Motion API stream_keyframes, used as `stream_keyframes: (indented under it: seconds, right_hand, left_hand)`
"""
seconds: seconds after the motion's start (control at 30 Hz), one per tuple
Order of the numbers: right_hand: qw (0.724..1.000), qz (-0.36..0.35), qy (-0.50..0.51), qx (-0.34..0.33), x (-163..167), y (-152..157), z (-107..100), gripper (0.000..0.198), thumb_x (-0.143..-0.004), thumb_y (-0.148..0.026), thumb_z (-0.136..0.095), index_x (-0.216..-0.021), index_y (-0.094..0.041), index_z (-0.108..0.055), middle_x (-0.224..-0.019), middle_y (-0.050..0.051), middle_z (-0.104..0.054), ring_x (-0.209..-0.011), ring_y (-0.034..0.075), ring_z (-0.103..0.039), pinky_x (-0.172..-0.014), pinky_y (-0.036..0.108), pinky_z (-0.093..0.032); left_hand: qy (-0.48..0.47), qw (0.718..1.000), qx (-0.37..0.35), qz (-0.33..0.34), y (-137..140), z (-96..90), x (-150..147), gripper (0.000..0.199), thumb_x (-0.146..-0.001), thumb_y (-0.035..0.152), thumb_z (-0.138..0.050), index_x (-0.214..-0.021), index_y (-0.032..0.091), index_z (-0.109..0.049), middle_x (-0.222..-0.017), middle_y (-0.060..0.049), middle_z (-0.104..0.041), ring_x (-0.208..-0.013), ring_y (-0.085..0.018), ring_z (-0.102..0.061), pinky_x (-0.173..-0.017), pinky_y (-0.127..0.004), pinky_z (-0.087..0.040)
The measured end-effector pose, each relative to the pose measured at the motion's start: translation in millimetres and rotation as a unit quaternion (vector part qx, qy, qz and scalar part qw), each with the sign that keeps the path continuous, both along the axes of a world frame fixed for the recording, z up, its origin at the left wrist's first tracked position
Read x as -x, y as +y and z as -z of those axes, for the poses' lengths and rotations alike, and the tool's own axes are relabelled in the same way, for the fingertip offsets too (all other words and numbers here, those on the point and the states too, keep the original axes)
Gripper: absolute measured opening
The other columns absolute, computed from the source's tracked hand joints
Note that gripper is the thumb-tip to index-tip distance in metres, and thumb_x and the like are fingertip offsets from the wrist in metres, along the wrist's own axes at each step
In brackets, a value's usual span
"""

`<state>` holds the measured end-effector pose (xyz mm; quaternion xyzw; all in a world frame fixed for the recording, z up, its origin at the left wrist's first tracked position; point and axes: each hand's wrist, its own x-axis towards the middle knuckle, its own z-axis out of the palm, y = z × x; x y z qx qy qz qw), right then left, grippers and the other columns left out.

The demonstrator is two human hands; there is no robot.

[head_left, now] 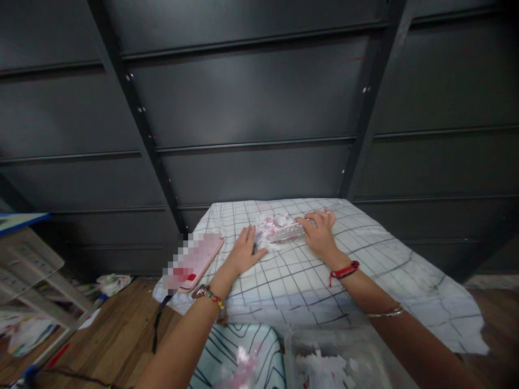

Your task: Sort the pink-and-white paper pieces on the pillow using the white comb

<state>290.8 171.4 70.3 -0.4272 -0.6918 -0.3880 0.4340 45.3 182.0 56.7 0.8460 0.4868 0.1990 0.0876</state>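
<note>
On the white grid-patterned cloth (251, 281) lies a small heap of white and pink scraps (270, 222), which look like bits of paper or film. My left hand (242, 253) rests flat at the heap's left side, fingers stretched and thumb apart, holding nothing. At the heap's right, my right hand (320, 232) grips a white, long piece with a row of holes (287, 232), perhaps a small basket or tray. Its far end is hidden by my fingers. The holed piece is tilted against the scraps.
A pink phone (205, 262) lies left on the cloth, with a black strap (157, 324) hanging down. In front are a clear plastic bin (292, 340) with paper scraps and a patterned cushion (270, 356) bearing pink film (245, 367). Dark panels (251, 97) stand behind; a shelf (36, 259) is left.
</note>
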Motion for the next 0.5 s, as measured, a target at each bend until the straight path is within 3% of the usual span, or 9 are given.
stream_keyframes:
  seconds: [0.5]
  right_hand:
    - [1.0, 0.001, 0.002, -0.017, -2.2, -5.4, -5.6, 0.022, -0.081, -0.013, -0.048, -0.094, -0.023, -0.063, -0.086, 0.005, -0.053, -0.09, 0.02, -0.04, -0.09, 0.044, -0.027]
  left_hand:
    - [-0.058, 0.998, -0.003, -0.009, 6.5, 6.5, 3.1, 0.073, -0.086, 0.046, -0.046, -0.141, 0.006, -0.02, -0.147, -0.021, -0.022, -0.137, -0.03, -0.015, -0.111, -0.043, -0.017]
